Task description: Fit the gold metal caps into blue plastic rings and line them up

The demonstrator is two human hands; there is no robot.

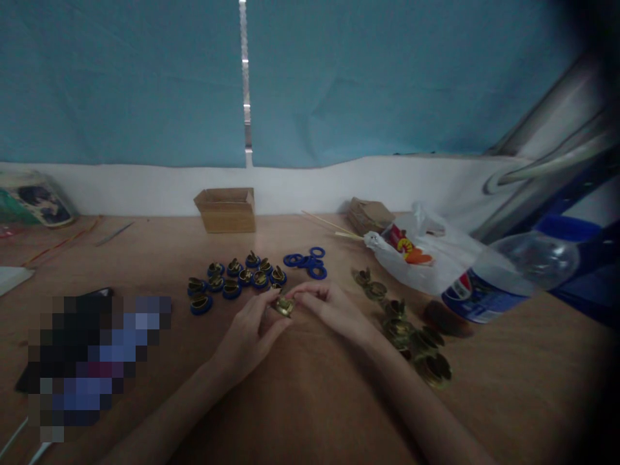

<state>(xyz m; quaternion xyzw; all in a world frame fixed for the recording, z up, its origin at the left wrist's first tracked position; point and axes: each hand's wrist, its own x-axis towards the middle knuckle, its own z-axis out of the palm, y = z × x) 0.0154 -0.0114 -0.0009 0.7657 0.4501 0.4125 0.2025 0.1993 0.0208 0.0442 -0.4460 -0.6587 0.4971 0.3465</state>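
Between my two hands is a small brass-coloured piece with a hinged lid (285,306). My left hand (249,332) grips its left side between thumb and fingers. From the right, my right hand (332,310) pinches at its upper edge, with the fingertips partly hidden. Just beyond my left hand stands a group of several similar lidded pieces with blue rings around their bases (231,288). Several loose blue rings (317,271) lie beyond my right hand. To the right of my right forearm are several brass lidded pieces without blue rings (398,328).
A cardboard box (227,216) stands open at the back, with a brown package (371,216) farther right. A plastic bag (411,271) and a large drink bottle (489,290) occupy the right side. At left lies a dark, partly pixelated object (68,342) beside cables.
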